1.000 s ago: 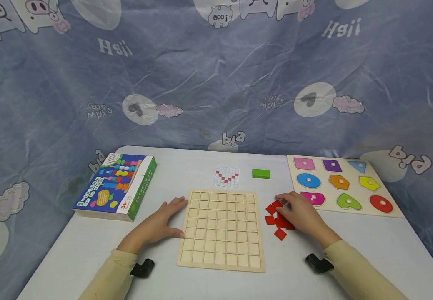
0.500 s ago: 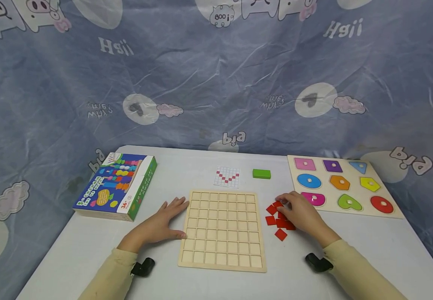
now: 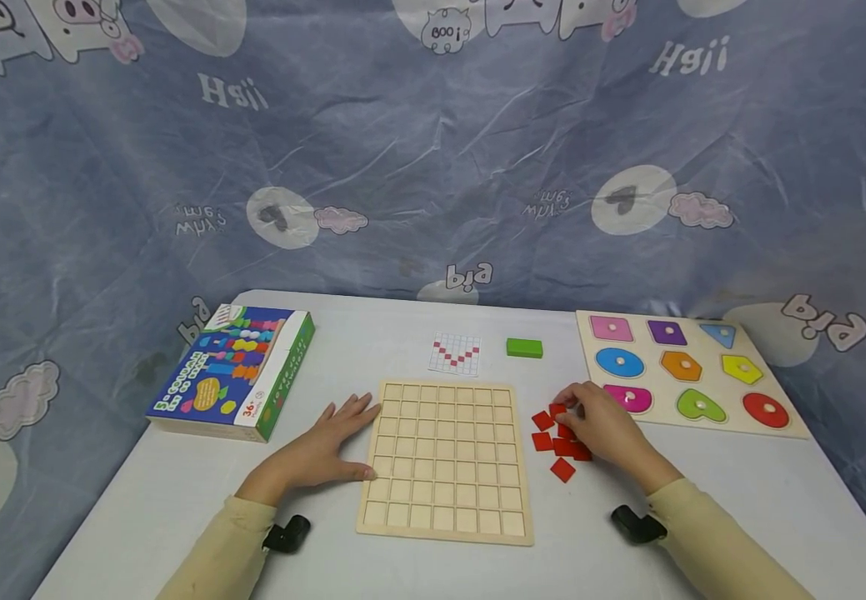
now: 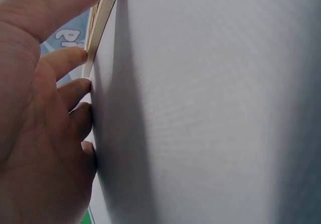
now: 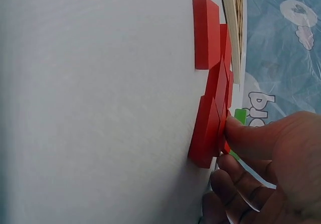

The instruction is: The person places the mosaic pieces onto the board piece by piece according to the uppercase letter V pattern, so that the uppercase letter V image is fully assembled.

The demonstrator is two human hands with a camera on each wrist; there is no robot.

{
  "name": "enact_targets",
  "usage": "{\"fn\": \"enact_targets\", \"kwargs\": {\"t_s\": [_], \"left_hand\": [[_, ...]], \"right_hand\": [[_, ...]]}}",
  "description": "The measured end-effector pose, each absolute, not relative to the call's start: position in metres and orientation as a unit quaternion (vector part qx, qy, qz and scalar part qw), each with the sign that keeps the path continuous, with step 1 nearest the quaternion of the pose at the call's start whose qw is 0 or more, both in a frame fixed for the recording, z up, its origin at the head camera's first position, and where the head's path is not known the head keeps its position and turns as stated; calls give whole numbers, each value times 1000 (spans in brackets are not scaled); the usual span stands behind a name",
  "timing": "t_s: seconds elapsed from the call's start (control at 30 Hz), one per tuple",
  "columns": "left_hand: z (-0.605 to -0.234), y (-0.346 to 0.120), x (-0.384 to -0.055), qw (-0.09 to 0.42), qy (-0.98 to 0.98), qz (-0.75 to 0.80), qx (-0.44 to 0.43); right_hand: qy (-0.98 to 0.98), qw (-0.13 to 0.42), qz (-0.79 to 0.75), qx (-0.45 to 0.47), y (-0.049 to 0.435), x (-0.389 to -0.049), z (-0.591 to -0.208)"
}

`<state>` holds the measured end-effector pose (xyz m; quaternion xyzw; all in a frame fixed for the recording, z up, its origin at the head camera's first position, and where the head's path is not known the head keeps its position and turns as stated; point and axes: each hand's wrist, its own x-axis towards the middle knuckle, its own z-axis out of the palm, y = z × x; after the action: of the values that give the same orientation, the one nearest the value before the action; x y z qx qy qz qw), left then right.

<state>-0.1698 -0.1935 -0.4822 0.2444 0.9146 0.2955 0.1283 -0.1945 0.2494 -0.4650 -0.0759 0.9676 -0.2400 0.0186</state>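
Note:
A pale wooden grid board [image 3: 443, 457] lies flat in the middle of the white table. My left hand [image 3: 325, 447] rests at its left side, fingers spread, thumb and index fingertip at the edge; the left wrist view shows them against the board's side [image 4: 104, 23]. Right of the board is a loose pile of red square tiles [image 3: 563, 470], some overlapping. Over the pile's far right side, my right hand [image 3: 603, 423] pinches a red tile [image 5: 226, 146] between thumb and index finger, partly hidden by the fingers. Its other fingers are curled close to the table.
Beyond the board lie a grid card [image 3: 454, 354] with a red V pattern and a green block [image 3: 524, 348]. A shape puzzle board [image 3: 656, 414] is at the back right, behind my right hand. A colourful game box [image 3: 230, 371] stands at the left.
Both hands stay almost in place, with the left fingers still at the board and the right hand still over the red tiles. The whole view shifts very slightly.

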Motion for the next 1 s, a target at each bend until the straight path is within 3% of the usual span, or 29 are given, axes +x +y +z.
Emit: {"fn": "enact_targets", "kwargs": {"t_s": [1.0], "left_hand": [[-478,-193,-170,135,915,288,247]], "right_hand": [[960,12,-265,-87,254,-196,-463]]}}
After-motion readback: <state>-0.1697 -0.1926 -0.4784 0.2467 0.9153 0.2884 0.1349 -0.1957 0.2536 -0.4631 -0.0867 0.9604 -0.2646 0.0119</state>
